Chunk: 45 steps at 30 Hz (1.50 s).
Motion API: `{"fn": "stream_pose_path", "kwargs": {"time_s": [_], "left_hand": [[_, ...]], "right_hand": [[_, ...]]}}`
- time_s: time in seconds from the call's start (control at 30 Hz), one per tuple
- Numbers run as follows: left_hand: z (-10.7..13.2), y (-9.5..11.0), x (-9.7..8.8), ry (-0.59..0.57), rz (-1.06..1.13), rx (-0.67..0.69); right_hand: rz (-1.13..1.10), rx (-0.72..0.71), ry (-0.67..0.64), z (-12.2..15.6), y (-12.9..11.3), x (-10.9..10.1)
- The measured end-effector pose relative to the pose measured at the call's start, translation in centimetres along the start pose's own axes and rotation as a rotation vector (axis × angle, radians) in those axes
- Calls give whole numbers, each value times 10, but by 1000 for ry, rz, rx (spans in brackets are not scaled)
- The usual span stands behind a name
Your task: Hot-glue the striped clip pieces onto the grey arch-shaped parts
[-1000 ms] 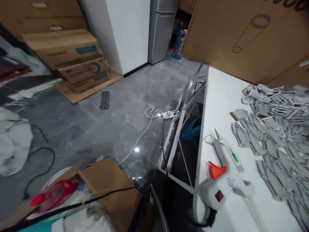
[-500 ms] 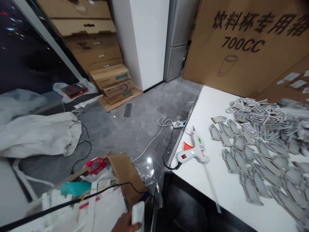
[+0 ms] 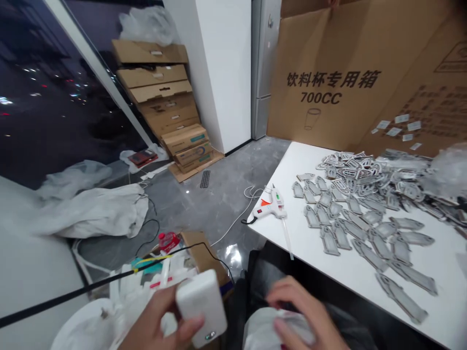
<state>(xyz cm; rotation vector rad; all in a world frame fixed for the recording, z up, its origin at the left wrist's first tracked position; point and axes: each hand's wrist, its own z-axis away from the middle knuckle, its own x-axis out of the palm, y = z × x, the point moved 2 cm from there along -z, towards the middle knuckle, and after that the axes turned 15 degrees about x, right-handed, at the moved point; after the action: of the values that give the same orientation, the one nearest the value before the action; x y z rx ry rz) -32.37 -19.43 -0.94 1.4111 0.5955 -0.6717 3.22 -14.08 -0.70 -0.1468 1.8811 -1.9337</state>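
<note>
My left hand [image 3: 158, 318] is closed around a white, rounded box-shaped device [image 3: 202, 306] with a small green light near its lower edge; it looks like a power bank. At the bottom centre my right hand [image 3: 301, 311] curls over a white, crumpled bundle [image 3: 260, 328], with thumb and fingers at its sides. What that bundle is, I cannot make out. On the white table's near-left corner lies a white hot glue gun [image 3: 272, 209], a clear glue stick [image 3: 287, 238] jutting from its rear. Many flat grey arched pieces [image 3: 330, 240] are spread to its right.
A large cardboard sheet [image 3: 328, 116] stands behind the white table [image 3: 262, 226]. At lower left, a carton [image 3: 200, 248] holds white scraps and a red bottle [image 3: 168, 241]. A black cable [image 3: 109, 278] crosses over it. Stacked cartons [image 3: 189, 141] stand by the pillar.
The view has shifted. My left hand has raised the white device further into view. My right hand and the white bundle have come into sight at the bottom.
</note>
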Motion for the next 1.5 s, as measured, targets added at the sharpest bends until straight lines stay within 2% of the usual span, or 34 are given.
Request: {"fn": "stream_pose_path", "kwargs": {"time_s": [0.07, 0.13, 0.23, 0.33, 0.43, 0.53, 0.63, 0.77, 0.87, 1.0, 1.07, 1.17, 1.3, 1.43, 1.5], "left_hand": [[-13, 43, 13, -91, 150, 101], [-25, 78, 24, -68, 287, 165], [-35, 116, 36, -85, 502, 168], [-39, 143, 36, -96, 679, 174], [-41, 164, 32, -137, 983, 255], [-42, 182, 28, -169, 1363, 313], [-45, 194, 29, -128, 1602, 257], [-50, 204, 37, -111, 1716, 167], [-54, 205, 44, -142, 1708, 125], [-58, 198, 49, -145, 1617, 109], [-56, 191, 48, -168, 1460, 169], [-49, 174, 41, -239, 1081, 270], [-42, 138, 25, -214, 678, 262], [-34, 90, -5, -162, 532, 118], [-23, 65, -27, -142, 499, 57]], "right_hand": [[-37, 109, -207, -6, -10, 31], [-140, 233, -308, -5, -14, 50], [-304, 314, -314, 3, -9, 57], [-533, 324, -279, 8, -4, 53], [-798, 310, -154, 10, -9, 38], [-907, 289, 69, 13, -20, 9], [-938, 230, 260, 21, -25, -26], [-905, 219, 366, 31, -8, -55], [-884, 253, 412, 33, 15, -52], [-786, 339, 324, 32, 24, -19], [-727, 358, 256, 30, 16, 3], [-702, 340, 137, 24, 1, 35], [-756, 328, -112, 3, -9, 72], [-699, 270, -527, -20, -9, 99], [-568, 259, -648, -26, -2, 105]]}}
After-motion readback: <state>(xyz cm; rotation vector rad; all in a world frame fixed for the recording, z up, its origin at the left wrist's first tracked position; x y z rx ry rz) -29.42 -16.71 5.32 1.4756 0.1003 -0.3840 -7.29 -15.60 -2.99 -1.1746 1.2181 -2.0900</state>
